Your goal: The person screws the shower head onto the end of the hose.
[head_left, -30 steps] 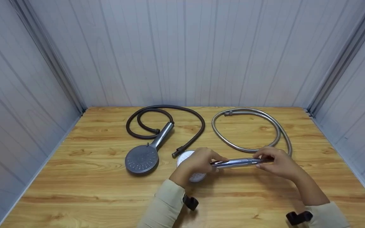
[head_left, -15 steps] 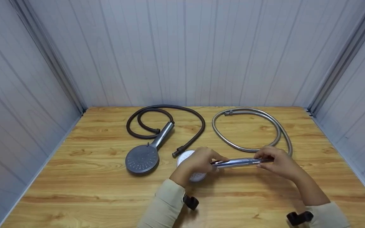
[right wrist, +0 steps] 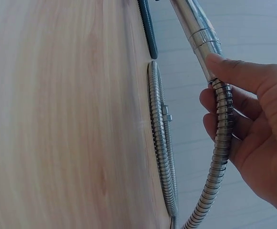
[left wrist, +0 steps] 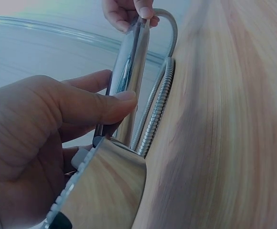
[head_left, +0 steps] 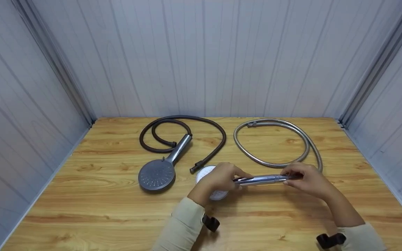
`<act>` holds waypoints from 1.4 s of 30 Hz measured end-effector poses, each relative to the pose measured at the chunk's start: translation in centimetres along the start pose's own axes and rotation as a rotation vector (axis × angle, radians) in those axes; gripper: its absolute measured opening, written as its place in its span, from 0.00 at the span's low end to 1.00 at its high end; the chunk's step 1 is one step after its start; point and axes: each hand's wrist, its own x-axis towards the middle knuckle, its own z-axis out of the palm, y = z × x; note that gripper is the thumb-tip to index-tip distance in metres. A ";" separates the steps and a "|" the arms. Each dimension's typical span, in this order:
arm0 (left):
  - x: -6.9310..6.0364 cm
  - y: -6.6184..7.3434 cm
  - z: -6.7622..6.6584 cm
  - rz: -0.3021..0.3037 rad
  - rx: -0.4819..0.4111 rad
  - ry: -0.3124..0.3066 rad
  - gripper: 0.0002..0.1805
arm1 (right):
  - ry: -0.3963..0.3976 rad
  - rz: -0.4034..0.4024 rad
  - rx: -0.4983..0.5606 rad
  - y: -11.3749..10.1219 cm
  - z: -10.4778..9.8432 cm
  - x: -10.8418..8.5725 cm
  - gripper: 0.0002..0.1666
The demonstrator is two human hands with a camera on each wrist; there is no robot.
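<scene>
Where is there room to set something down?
Bare table runs from the gray shower head to the left wall; more lies in front of the chrome shower head and right of the silver hose. Mid-table is crowded: the left grip holds the chrome shower head, the dark hose ends behind it, and the right grip pinches the silver hose.

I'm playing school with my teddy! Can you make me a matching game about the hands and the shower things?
1. left hand
2. right hand
3. dark hose
4. grey shower head

A. lying face up on the table
B. gripping where the silver hose meets the shiny handle
C. looped on the wood
D. holding the handle near its white spray face

Pairs: 1-D, 2-B, 3-C, 4-A
</scene>
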 end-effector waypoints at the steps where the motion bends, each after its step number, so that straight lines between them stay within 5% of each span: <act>1: 0.0 0.0 0.0 -0.001 0.001 0.001 0.27 | -0.001 0.000 -0.001 0.0 0.0 0.0 0.13; 15: -0.1 0.2 0.1 0.000 0.027 0.000 0.27 | -0.015 -0.010 -0.045 -2.9 -0.3 0.1 0.12; 21: -0.1 0.2 0.2 -0.009 0.043 -0.006 0.28 | -0.052 0.032 -0.035 -0.9 -0.2 -0.1 0.11; 33: 0.0 0.0 0.3 0.035 0.076 0.007 0.28 | -0.094 -0.032 -0.007 0.1 -0.4 0.1 0.10; 42: 0.0 0.1 0.3 0.004 0.075 -0.003 0.27 | -0.177 0.098 0.005 -0.1 -0.7 0.0 0.10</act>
